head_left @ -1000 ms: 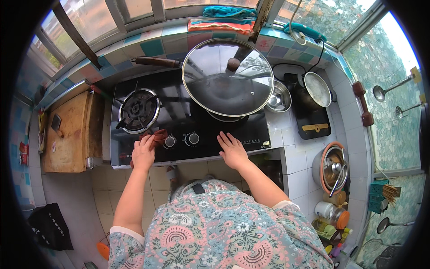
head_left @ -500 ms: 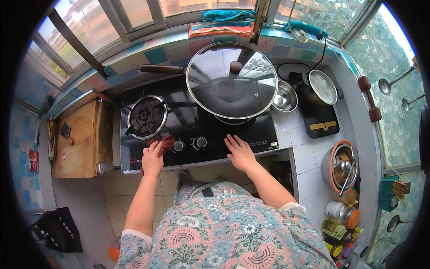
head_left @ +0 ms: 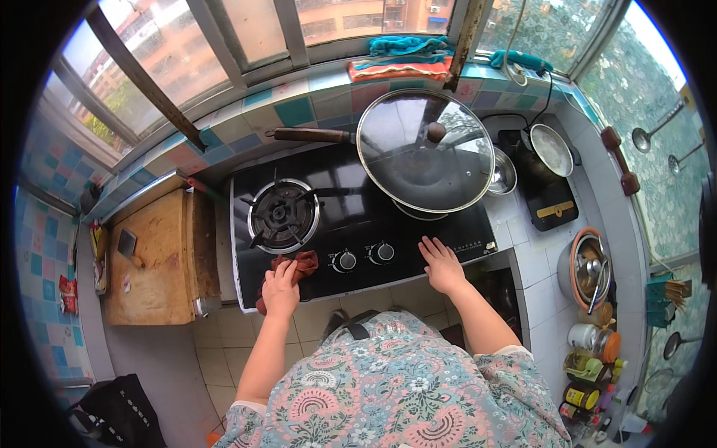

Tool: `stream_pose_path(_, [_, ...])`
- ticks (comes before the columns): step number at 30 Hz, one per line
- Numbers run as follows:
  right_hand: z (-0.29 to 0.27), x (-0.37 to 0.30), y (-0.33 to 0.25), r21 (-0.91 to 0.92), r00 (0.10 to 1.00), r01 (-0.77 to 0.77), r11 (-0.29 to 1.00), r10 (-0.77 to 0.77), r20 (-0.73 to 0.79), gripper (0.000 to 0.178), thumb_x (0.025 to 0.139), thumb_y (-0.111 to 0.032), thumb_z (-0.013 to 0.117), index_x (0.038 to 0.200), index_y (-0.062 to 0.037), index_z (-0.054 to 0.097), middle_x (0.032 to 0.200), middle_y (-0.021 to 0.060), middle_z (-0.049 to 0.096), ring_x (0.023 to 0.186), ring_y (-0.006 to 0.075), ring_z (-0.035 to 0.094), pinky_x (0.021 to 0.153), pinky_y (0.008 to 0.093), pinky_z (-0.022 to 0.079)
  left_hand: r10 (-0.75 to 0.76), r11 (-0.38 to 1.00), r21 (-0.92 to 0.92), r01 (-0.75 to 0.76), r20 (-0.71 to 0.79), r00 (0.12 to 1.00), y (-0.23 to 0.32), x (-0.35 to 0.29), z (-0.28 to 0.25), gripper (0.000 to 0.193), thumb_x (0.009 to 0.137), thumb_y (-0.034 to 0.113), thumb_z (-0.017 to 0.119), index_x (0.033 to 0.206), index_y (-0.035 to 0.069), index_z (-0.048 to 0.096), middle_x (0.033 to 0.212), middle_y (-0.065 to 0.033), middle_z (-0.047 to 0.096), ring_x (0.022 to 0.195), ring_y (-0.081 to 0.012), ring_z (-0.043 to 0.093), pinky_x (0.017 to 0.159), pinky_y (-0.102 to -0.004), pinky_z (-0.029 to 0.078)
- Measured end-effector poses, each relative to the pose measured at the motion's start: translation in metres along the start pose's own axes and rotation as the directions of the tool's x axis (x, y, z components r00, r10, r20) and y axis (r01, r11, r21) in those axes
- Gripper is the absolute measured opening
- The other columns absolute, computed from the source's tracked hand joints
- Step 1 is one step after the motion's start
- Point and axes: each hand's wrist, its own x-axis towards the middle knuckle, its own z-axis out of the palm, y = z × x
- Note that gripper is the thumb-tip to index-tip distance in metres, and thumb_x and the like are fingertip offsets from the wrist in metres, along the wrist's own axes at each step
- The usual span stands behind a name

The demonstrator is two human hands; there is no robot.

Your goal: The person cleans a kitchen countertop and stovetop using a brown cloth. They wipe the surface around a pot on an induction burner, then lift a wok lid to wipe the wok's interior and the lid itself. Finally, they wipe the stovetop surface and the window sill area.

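My left hand (head_left: pixel 281 289) presses a reddish-brown cloth (head_left: pixel 305 263) onto the front left of a black glass gas stove (head_left: pixel 336 213), its fingers over the cloth. Part of the cloth is hidden beneath the hand. To the right of it are two control knobs (head_left: pixel 344 260). My right hand (head_left: pixel 444 267) lies flat on the stove's front right edge, fingers apart, holding nothing. Behind it stands a wok with a wooden handle (head_left: pixel 312 134), covered by a glass lid (head_left: pixel 418 160). The left burner (head_left: pixel 281 215) has a bare pan support.
A wooden board (head_left: pixel 146 261) with a cleaver (head_left: pixel 127 243) on it lies left of the stove. At the right are a steel bowl (head_left: pixel 504 172), a pot (head_left: pixel 553 149) on a black hotplate, and a lidded pot (head_left: pixel 569 272) with ladles. Several jars and bottles (head_left: pixel 582 366) stand nearer.
The whole view has shifted, so the stove sits further right and lower. My left hand and the cloth have moved slightly left, away from the knobs. My right hand stays on the stove edge.
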Motion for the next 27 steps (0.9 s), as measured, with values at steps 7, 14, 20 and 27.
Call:
stream_pose_path(7, [0.014,-0.018,-0.008,0.252,0.947,-0.035,0.967,0.113,-0.300,0.049,0.082,-0.012,0.065,0.130,-0.0077,0.056,0.145,0.0087,0.045,0.135,0.0297,0.039,0.111,0.0434,0.034,0.043,0.877,-0.479,0.048,0.178,0.983,0.006,0.036,-0.040,0.038,0.079,0.007,0.061,0.117,0.013,0.064,0.119,-0.0042,0.063,0.108,-0.0286,0.058,0.095,-0.0364,0.047])
stream_pose_path(14, [-0.006,-0.055,0.082,0.451,0.804,-0.076,0.889,0.323,-0.500,0.028,0.083,-0.009,0.064,0.111,-0.0068,0.066,0.114,0.0071,0.064,0.111,0.0272,0.057,0.097,0.0396,0.044,0.509,0.695,-0.659,-0.287,0.169,0.844,0.182,0.070,-0.053,0.045,0.076,0.005,0.063,0.120,0.012,0.064,0.120,-0.0043,0.062,0.103,-0.0267,0.058,0.091,-0.0359,0.049])
stream_pose_path(20, [-0.011,-0.073,0.219,0.445,0.802,-0.066,0.893,0.313,-0.508,0.022,0.082,-0.007,0.062,0.104,-0.0060,0.067,0.105,0.0075,0.065,0.101,0.0283,0.059,0.089,0.0390,0.047,0.530,0.752,-0.512,-0.415,0.096,0.842,0.347,0.097,0.033,0.050,0.072,0.005,0.066,0.121,0.012,0.063,0.122,-0.0012,0.061,0.096,-0.0256,0.058,0.086,-0.0354,0.052])
stream_pose_path(27, [-0.023,-0.104,0.342,0.434,0.765,-0.201,0.878,0.418,-0.490,0.022,0.082,-0.005,0.061,0.104,-0.0058,0.066,0.103,0.0088,0.063,0.098,0.0305,0.059,0.086,0.0401,0.048,0.407,0.903,-0.250,-0.348,0.244,0.880,0.422,0.124,0.104,0.053,0.074,0.015,0.075,0.124,0.014,0.058,0.123,0.0008,0.054,0.102,-0.0266,0.053,0.087,-0.0415,0.049])
